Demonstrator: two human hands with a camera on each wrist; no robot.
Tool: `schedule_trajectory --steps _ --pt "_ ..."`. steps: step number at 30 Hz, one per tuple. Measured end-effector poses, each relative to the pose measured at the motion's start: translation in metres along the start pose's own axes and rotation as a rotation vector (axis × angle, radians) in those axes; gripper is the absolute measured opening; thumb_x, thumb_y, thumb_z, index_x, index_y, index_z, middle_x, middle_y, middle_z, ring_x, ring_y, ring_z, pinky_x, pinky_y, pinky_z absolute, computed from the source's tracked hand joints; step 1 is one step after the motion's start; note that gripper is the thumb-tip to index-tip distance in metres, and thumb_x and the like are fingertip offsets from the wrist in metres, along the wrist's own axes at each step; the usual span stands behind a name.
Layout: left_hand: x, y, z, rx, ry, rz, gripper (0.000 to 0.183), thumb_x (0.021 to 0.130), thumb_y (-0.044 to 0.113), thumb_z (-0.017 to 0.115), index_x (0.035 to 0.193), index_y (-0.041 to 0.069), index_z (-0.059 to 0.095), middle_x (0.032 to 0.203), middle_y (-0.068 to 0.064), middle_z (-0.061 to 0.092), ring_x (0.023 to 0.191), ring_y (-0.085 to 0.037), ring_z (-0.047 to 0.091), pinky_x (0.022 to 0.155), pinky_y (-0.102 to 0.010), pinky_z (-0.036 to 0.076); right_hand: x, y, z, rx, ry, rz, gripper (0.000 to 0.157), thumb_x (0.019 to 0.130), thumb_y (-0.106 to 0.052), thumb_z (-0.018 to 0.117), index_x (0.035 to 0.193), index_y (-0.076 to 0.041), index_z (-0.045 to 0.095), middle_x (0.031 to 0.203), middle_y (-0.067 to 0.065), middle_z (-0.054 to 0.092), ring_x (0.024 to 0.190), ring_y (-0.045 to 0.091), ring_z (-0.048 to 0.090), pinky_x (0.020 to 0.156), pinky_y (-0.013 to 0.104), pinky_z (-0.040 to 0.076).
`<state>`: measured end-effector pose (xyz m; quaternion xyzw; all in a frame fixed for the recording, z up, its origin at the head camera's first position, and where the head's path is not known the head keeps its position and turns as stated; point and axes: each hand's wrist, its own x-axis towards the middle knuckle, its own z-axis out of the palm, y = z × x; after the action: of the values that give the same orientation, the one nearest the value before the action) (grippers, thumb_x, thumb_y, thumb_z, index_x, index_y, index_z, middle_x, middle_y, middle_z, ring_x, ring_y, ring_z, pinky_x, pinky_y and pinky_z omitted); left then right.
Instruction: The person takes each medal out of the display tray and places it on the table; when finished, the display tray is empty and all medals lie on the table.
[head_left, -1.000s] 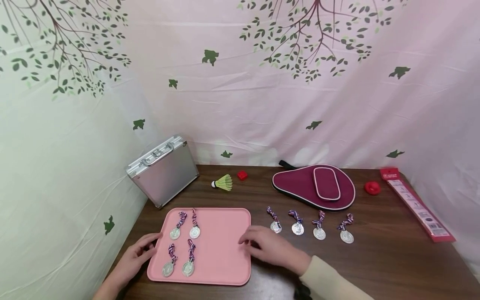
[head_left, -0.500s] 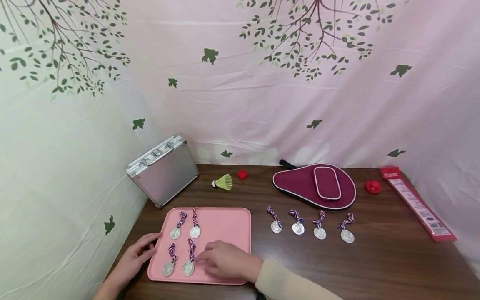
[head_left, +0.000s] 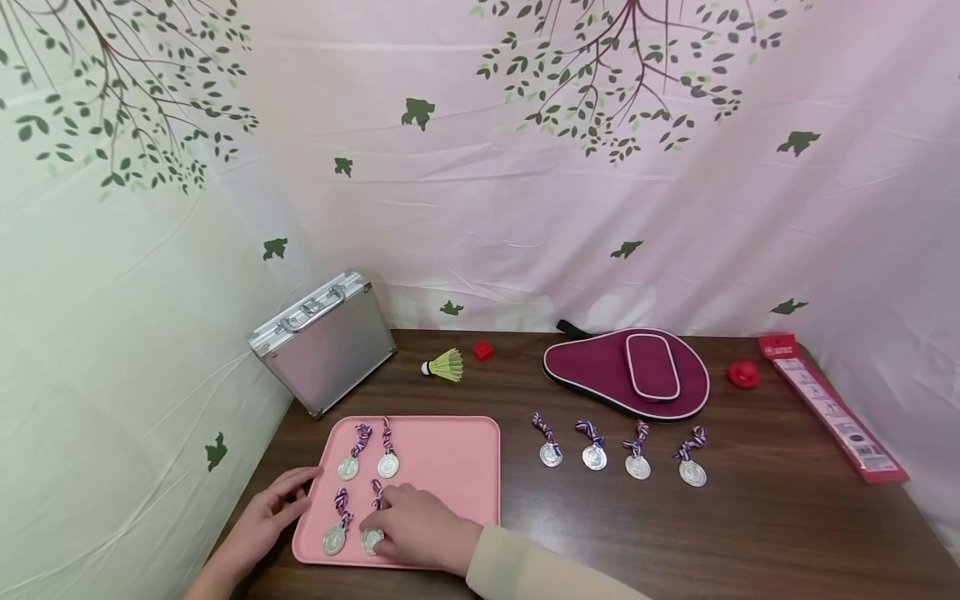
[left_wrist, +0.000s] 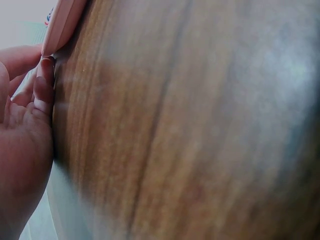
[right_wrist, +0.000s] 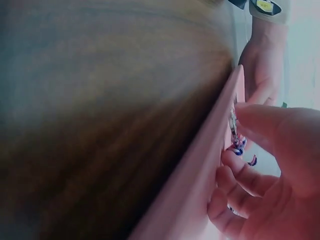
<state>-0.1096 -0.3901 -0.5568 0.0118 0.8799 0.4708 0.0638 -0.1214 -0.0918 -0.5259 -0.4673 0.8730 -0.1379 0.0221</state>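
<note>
The pink tray [head_left: 450,450] lies on the brown table, bearing several silver medals with knotted striped ribbons. My right hand [head_left: 423,527] is over its front part, thumb and fingers around the front right medal [head_left: 371,540]. In the right wrist view, the thumb and fingertips of my right hand [right_wrist: 280,165] pinch this medal [right_wrist: 233,125], which is partly hidden. At the tray's left rim rests my left hand [head_left: 262,521], fingers loosely bent. Its fingertips touch the rim in the left wrist view. Left of the pinched medal lies another medal [head_left: 334,537]; behind are two more, including one medal [head_left: 387,463].
Several medals, one a medal [head_left: 595,456], lie in a row right of the tray. Behind stand a silver case [head_left: 337,350], a yellow shuttlecock [head_left: 446,365], a red block [head_left: 482,350], a maroon paddle bag [head_left: 600,367], a red round object [head_left: 743,375] and a long red package [head_left: 836,408].
My right hand has moved left from the tray's right rim to the front right medal and now has its thumb and fingers on it. My left hand stays at the left rim.
</note>
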Motion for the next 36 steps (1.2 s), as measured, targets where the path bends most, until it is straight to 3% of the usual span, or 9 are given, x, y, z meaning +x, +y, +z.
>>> schedule_trajectory --steps 8,22,31,36 --pt "-0.001 0.0 -0.001 -0.004 0.003 0.023 0.038 0.092 0.021 0.062 0.13 0.02 0.058 0.126 -0.003 0.052 0.096 -0.013 0.048 0.074 -0.024 0.042 0.0 -0.003 0.002 -0.003 0.017 0.038 0.028 0.082 -0.04 0.073 0.109 -0.04 0.067 0.09 -0.011 0.052 0.077 0.005 0.045 0.058 0.021 0.034" --pt "-0.002 -0.001 0.0 0.004 0.008 0.057 0.038 0.093 0.018 0.061 0.131 0.018 0.057 0.128 -0.003 0.052 0.096 -0.012 0.049 0.076 -0.023 0.041 0.003 -0.007 0.004 0.19 0.025 0.03 0.026 0.081 -0.017 0.074 0.103 -0.031 0.071 0.089 -0.015 0.057 0.077 -0.004 0.048 0.069 0.014 0.04" --pt "-0.001 0.001 0.001 0.008 0.013 0.024 0.037 0.093 0.018 0.061 0.13 0.02 0.057 0.126 -0.003 0.051 0.096 -0.013 0.048 0.076 -0.024 0.041 -0.006 0.003 0.0 0.359 0.029 0.017 0.031 0.075 -0.01 0.075 0.101 -0.025 0.073 0.078 -0.016 0.053 0.071 -0.005 0.043 0.063 0.01 0.034" --pt "0.0 0.002 0.002 0.003 0.014 -0.006 0.037 0.093 0.019 0.062 0.13 0.021 0.058 0.126 -0.002 0.051 0.096 -0.013 0.048 0.075 -0.024 0.041 -0.018 0.016 -0.003 0.515 0.034 0.028 0.029 0.075 -0.01 0.077 0.101 -0.021 0.073 0.074 -0.016 0.055 0.068 -0.005 0.047 0.061 0.01 0.038"
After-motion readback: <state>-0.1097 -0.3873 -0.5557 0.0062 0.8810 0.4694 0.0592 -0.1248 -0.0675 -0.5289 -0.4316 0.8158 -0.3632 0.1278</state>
